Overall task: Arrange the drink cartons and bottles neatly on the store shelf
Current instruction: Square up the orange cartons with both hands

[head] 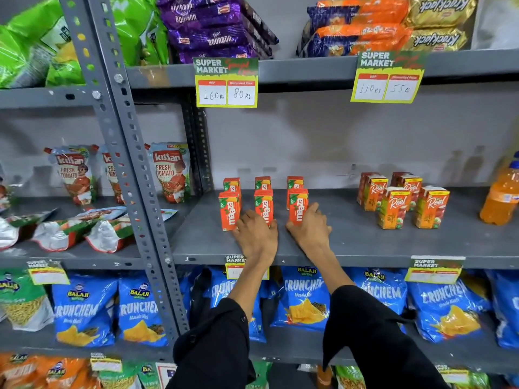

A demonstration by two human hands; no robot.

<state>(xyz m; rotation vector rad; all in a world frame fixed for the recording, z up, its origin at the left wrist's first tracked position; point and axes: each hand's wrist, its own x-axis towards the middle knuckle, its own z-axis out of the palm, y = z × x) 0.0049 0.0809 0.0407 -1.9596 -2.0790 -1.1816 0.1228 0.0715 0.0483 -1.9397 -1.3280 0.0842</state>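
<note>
Two rows of three small orange Maaza cartons stand upright on the grey middle shelf [365, 242]. My left hand [257, 235] is wrapped around the base of the middle front Maaza carton [263, 202], with fingers reaching toward the left front carton [229, 210]. My right hand [310, 228] grips the base of the right front Maaza carton [298, 202]. Both hands rest on the shelf surface. Further right stands a loose group of several orange Real juice cartons [398, 203]. An orange soda bottle [500, 197] stands at the far right edge.
Kissan tomato pouches [170, 171] stand and lie on the neighbouring shelf left of the grey perforated upright [132, 169]. Price tags [226, 82] hang from the shelf above. Blue Crunchem snack bags [304, 299] fill the shelf below. Bare shelf lies between the Maaza and Real cartons.
</note>
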